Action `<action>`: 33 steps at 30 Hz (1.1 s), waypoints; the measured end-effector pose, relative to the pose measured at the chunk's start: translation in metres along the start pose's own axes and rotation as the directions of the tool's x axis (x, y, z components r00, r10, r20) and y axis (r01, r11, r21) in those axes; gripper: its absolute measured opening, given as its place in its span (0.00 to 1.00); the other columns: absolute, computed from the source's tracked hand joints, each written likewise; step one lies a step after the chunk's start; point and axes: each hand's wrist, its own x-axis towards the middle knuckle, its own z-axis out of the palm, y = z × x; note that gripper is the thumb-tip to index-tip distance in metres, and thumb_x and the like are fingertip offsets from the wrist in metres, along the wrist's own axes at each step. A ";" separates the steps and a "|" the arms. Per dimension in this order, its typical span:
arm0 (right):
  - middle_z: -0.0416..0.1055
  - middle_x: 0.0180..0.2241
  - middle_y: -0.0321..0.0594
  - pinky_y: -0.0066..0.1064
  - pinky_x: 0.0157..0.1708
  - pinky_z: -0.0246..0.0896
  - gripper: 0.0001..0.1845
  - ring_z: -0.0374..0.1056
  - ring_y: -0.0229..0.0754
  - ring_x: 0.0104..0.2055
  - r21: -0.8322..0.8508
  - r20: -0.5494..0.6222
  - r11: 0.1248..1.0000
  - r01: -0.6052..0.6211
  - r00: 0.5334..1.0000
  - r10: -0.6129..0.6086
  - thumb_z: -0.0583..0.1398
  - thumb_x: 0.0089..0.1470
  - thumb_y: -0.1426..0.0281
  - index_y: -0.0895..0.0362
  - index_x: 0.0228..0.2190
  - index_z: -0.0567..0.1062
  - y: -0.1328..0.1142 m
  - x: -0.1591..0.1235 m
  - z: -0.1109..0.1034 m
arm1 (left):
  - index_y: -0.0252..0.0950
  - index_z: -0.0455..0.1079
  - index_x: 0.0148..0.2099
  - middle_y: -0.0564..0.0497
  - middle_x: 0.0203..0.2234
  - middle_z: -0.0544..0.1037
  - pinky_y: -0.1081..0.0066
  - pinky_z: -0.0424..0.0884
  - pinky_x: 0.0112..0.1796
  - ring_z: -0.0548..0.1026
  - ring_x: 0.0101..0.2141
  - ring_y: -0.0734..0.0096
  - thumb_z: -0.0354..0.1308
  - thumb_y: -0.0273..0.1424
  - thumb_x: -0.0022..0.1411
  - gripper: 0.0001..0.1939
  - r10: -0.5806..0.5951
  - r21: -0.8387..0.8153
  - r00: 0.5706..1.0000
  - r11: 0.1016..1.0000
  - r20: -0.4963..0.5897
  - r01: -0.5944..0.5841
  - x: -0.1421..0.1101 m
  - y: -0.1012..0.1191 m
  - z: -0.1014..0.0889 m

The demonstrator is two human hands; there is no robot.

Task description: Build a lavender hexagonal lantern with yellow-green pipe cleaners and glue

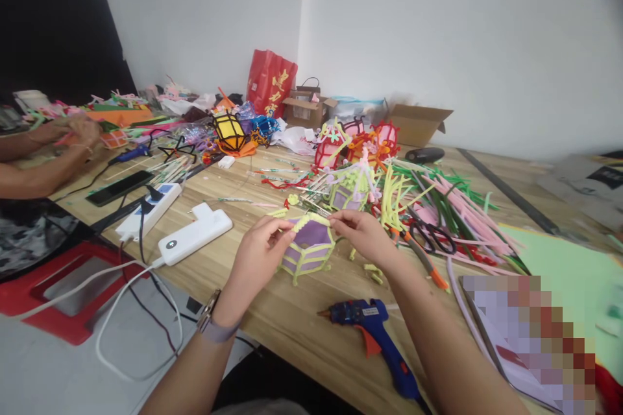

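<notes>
A small purple paper lantern point(308, 250) framed in yellow-green pipe cleaners rests on the wooden table point(302, 331) in front of me. My left hand point(260, 248) grips its left side, fingers curled round the frame, a watch on that wrist. My right hand point(361, 233) pinches the yellow-green pipe cleaner along the lantern's top right edge. Both hands are closed on the lantern.
A blue glue gun point(374, 332) lies near the front edge. Scissors point(431, 235) lie among a heap of pipe cleaners point(438, 201). To the left are a white power bank point(195, 233), a power strip point(148, 209) and another person's hands point(73, 133). Finished lanterns and cardboard boxes point(418, 123) stand at the back.
</notes>
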 end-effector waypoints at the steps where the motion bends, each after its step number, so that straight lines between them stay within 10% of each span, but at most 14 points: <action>1: 0.75 0.25 0.37 0.29 0.28 0.62 0.13 0.68 0.40 0.27 0.001 -0.001 1.000 0.005 1.000 -0.005 0.57 0.52 0.63 0.55 0.33 0.79 0.000 0.000 0.000 | 0.37 0.73 0.39 0.49 0.36 0.76 0.70 0.69 0.36 0.74 0.37 0.68 0.55 0.32 0.62 0.07 0.004 0.002 1.000 1.000 -0.003 -0.004 0.000 0.000 0.000; 33: 0.76 0.31 0.38 0.32 0.35 0.64 0.14 0.70 0.39 0.31 0.216 0.032 0.974 -0.075 0.997 0.070 0.60 0.48 0.63 0.56 0.36 0.78 -0.003 0.002 0.005 | 0.38 0.74 0.41 0.47 0.36 0.74 0.66 0.73 0.38 0.74 0.34 0.67 0.60 0.34 0.57 0.09 -0.049 -0.069 0.998 0.997 -0.045 0.046 -0.013 -0.018 -0.001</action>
